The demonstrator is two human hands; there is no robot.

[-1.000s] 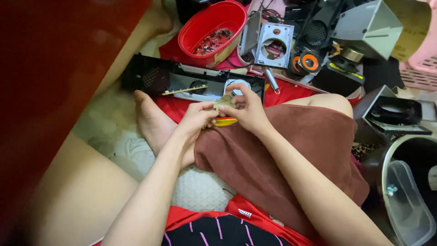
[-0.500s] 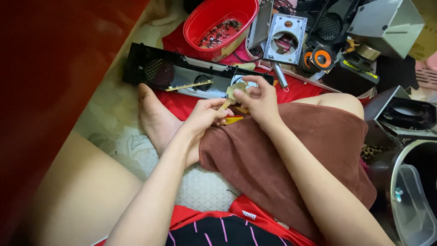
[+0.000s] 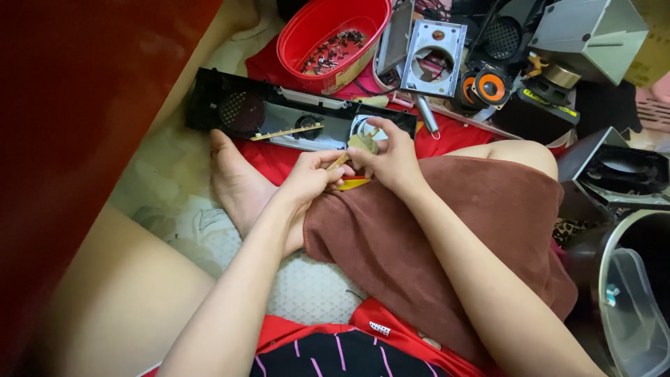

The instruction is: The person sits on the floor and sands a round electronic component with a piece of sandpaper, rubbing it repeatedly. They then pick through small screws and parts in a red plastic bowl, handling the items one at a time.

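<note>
While the person sits on the floor with a brown towel (image 3: 447, 230) across the lap, both hands meet above its upper edge. The left hand (image 3: 310, 178) has its grip closed on a thin tan stick-like tool (image 3: 338, 162), whose tip points up toward the right hand. The right hand (image 3: 391, 157) has its grip closed around a small round olive-coloured part (image 3: 363, 144), held just above the towel and in front of a long black panel (image 3: 279, 115). A yellow object (image 3: 352, 183) lies partly hidden under the two hands, on the towel's edge.

The black panel lies on a red cloth (image 3: 269, 157), beyond the bare foot (image 3: 237, 181). It carries a round mesh grille (image 3: 237, 112) near its left end. Behind the panel stands a red bowl (image 3: 293, 52) holding small dark metal pieces (image 3: 335, 49). To the right of the bowl lie a silver plate with a round hole (image 3: 436, 59), an orange-ringed speaker driver (image 3: 490, 86) and a grey housing (image 3: 593, 31). A clear plastic container (image 3: 635, 314) sits at the lower right.
</note>
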